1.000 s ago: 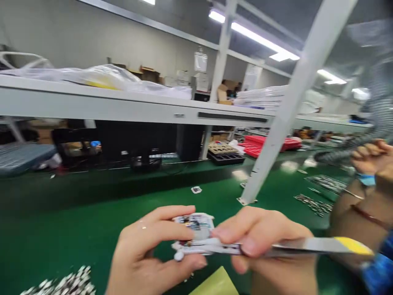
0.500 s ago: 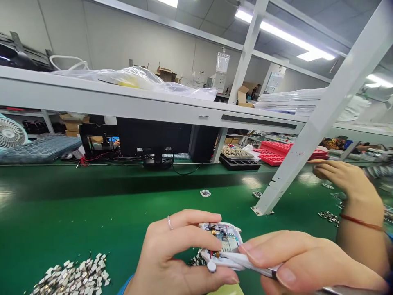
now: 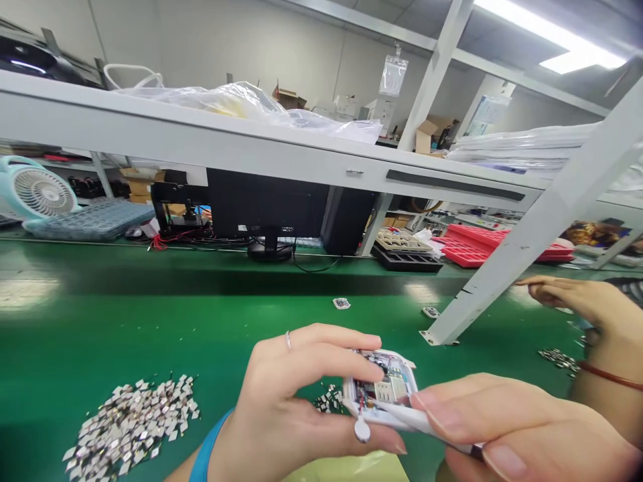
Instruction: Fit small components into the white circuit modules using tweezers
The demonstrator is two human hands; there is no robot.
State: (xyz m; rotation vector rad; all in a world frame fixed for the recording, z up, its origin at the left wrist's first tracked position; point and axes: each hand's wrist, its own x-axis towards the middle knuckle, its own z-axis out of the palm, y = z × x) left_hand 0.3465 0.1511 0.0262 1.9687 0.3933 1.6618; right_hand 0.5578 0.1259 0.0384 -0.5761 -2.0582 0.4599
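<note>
My left hand (image 3: 296,388) grips a small white device housing (image 3: 409,375) by its edges, its open side facing up. Inside it a circuit board (image 3: 389,390) with a metal plate and fine wires shows. A round silver disc (image 3: 362,430) hangs on thin red wires from the housing's near left corner, by my left thumb. My right hand (image 3: 522,422) pinches slim pale tweezers (image 3: 416,418), whose tip lies inside the housing near those wires. My fingers hide part of the board and the tweezers' rear.
A pile of small silver parts (image 3: 135,425) lies left on the green table (image 3: 226,321); a smaller pile (image 3: 329,398) is behind my left hand. Two similar housings (image 3: 341,303) (image 3: 431,312) lie farther back. A slanted white post (image 3: 502,258) stands right, beside another person's hand (image 3: 587,298). Yellow sheet (image 3: 362,467) below.
The view has shifted, so the scene sits farther right and the pile shows more fully. My hands still hold the housing and tweezers, with the tip still inside.
</note>
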